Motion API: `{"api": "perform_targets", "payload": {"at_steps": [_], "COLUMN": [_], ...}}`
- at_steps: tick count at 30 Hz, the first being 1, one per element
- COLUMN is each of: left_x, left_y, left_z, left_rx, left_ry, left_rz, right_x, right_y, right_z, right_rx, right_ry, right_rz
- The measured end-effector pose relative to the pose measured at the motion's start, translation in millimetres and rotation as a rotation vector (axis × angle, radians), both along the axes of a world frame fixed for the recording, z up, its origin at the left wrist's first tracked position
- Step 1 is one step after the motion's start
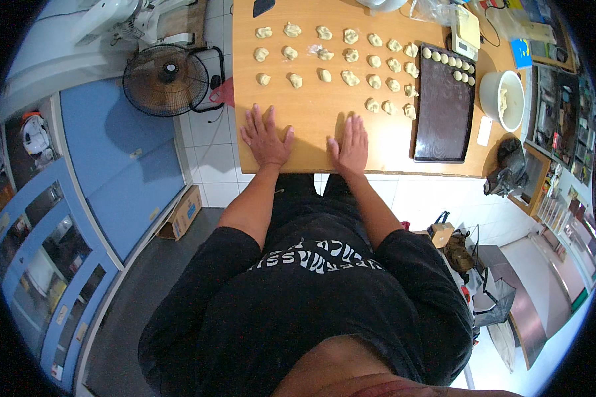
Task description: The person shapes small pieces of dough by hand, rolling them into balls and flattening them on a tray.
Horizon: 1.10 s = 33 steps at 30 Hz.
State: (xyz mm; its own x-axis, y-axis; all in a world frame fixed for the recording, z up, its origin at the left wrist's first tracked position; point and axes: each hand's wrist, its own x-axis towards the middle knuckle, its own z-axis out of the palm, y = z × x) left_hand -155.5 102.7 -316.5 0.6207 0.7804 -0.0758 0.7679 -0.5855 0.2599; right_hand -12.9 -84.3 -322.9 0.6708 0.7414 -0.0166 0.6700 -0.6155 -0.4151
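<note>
Black shirt (324,298) fills the lower part of the head view. Beyond it, the left hand (269,142) lies on the wooden table (304,149), fingers spread and holding nothing. The right hand (351,149) rests near the same edge, thumb apart, also holding nothing. Lumps of dough (349,78) sit in rows past both hands; rounder balls (451,61) stand on the dark tray (440,126) at right, beside a white bowl (489,99).

The left hand (267,140) is laid palm down, its fingers spread and its thumb angled inward. The right hand (350,149) is placed apart from it, back upward, its fingers held closer together. The left forearm (250,202) and right forearm (372,205) are stretched forward, converging slightly.
</note>
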Motion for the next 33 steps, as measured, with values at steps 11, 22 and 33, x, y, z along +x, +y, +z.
{"api": "perform_targets", "payload": {"at_steps": [11,22,33], "left_x": [-1,2,-1], "left_y": [2,3,4], "left_z": [0,8,4], "left_rx": [-0.013,-0.028,-0.061], "left_ry": [0.001,0.006,0.038], "left_rz": [-0.003,-0.013,-0.002], "right_x": [-16,31,-16], "right_y": [42,41,12], "right_z": [16,8,20], "right_rx": [-0.069,0.066,-0.137], "right_ry": [0.051,-0.015,0.162], "right_rz": [0.198,-0.009,0.239]}}
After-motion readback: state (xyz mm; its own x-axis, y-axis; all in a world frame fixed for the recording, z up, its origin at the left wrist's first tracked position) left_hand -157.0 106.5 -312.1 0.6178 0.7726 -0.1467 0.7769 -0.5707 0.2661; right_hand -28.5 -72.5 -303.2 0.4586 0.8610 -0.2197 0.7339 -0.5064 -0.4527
